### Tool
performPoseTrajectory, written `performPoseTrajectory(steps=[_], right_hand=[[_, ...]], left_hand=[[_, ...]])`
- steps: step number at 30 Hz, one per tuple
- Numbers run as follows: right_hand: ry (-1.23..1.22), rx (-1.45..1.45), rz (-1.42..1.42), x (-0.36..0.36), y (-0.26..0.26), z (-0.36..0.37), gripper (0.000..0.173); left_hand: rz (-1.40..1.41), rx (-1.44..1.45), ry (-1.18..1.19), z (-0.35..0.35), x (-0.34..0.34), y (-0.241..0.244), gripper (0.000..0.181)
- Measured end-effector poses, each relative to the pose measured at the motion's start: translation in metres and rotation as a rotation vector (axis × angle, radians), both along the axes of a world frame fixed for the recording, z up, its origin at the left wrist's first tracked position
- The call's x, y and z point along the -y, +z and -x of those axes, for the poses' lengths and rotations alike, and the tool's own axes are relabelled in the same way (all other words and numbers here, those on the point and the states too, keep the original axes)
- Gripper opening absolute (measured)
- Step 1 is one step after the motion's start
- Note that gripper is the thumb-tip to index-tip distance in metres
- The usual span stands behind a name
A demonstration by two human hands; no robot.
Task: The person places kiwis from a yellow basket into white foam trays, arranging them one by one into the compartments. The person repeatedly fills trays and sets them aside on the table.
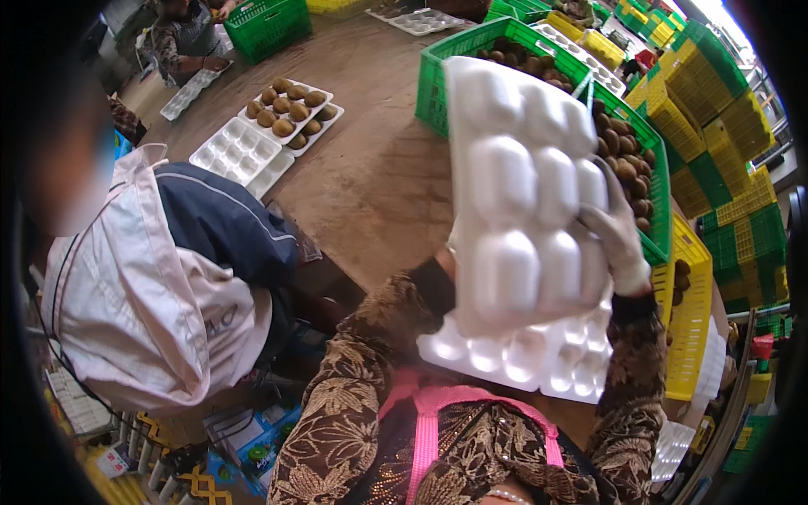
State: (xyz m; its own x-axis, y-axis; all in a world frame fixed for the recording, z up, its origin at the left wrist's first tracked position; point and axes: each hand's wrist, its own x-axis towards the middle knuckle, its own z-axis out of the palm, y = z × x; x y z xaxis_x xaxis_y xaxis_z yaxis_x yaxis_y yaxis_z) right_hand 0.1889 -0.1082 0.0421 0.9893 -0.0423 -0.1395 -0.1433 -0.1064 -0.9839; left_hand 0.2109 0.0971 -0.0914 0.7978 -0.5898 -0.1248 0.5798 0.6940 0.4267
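A white moulded plastic fruit tray stands raised and tilted before me, the rounded undersides of its pockets towards me. My right hand, in a pale glove, grips its right side with the fingers spread over the pockets. At its lower left edge is my left hand, mostly hidden behind the tray. Below it, more white trays lie at the table's near edge, partly covered by the raised one. Just behind the tray are two green crates of brown kiwifruit.
A co-worker in a pale vest is close on my left. Kiwifruit-filled trays and unfilled trays lie farther along the wooden table. A yellow crate is at my right, with stacked crates beyond. Another person works across the table.
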Motion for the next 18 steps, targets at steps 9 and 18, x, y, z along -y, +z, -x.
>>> performPoseTrajectory(steps=[9, 18], right_hand=[[0.122, -0.124, -0.191, -0.139, -0.194, -0.174, 0.107], [0.232, -0.222, 0.207, -0.185, -0.244, -0.172, 0.104]], left_hand=[[-0.47, -0.292, 0.419, -0.08, -0.164, -0.079, 0.052], [-0.872, -0.243, 0.304, -0.08, -0.236, -0.145, 0.061]])
